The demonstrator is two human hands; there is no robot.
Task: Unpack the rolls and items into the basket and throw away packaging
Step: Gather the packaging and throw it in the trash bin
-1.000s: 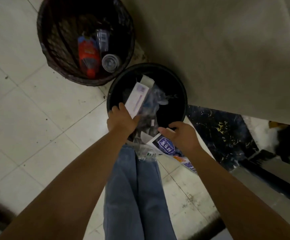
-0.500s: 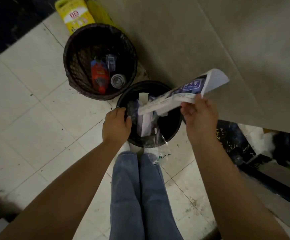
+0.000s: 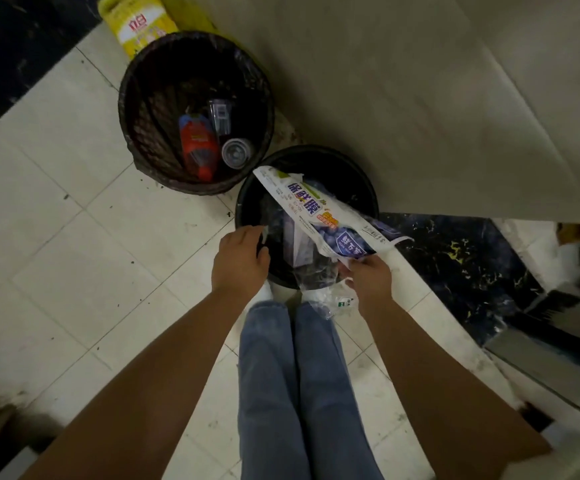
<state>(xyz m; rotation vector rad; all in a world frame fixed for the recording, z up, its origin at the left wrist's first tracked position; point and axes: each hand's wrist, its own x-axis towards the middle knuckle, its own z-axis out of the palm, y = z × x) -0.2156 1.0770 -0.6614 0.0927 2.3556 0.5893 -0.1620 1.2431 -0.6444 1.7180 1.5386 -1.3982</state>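
Observation:
I stand over a small black bin [image 3: 368, 192] on the floor. My right hand [image 3: 370, 278] is shut on a white and blue printed paper wrapper [image 3: 312, 209], which lies slanted across the bin's mouth. My left hand [image 3: 240, 261] grips the bin's near left rim together with clear plastic film [image 3: 283, 226] that sits inside. More clear plastic packaging [image 3: 330, 299] spills over the bin's near edge by my right hand.
A larger dark mesh basket [image 3: 143, 81] stands to the far left of the bin, holding a red bottle [image 3: 198, 147], a clear cup [image 3: 236, 152] and a clear packet. A yellow package [image 3: 136, 22] lies behind it. A beige wall or counter side [image 3: 420, 98] rises on the right.
My right hand has swung the paper wrapper from up at the right down across the bin's mouth. My left hand has stayed on the bin's rim.

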